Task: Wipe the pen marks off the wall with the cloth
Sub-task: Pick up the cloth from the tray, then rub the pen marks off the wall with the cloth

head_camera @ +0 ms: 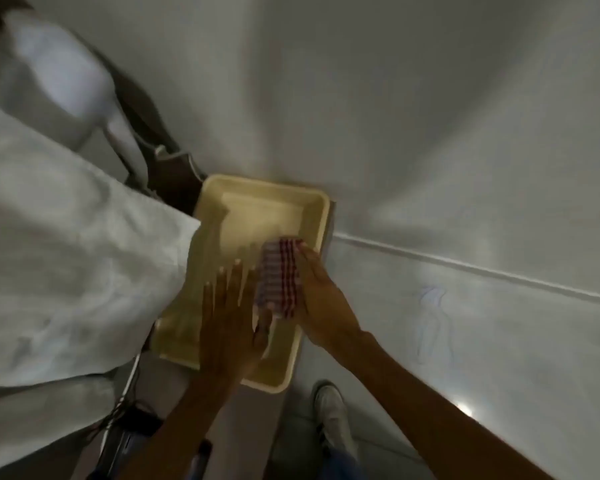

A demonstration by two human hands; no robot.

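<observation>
A folded red-and-white checked cloth (279, 277) lies over a cream tray (314, 213) set against the white wall. My right hand (321, 299) grips the cloth along its right side. Beside it, my left hand (231, 320) is spread flat with fingers apart, its thumb touching the cloth's lower left corner. Faint blue pen marks (432, 320) show on the wall to the right of the tray, below a thin white ridge (465, 268).
A bed with white sheets (59, 244) fills the left side. Dark cables and a black box (132, 420) lie on the floor beneath it. My white shoe (331, 414) stands on the tiled floor below the tray.
</observation>
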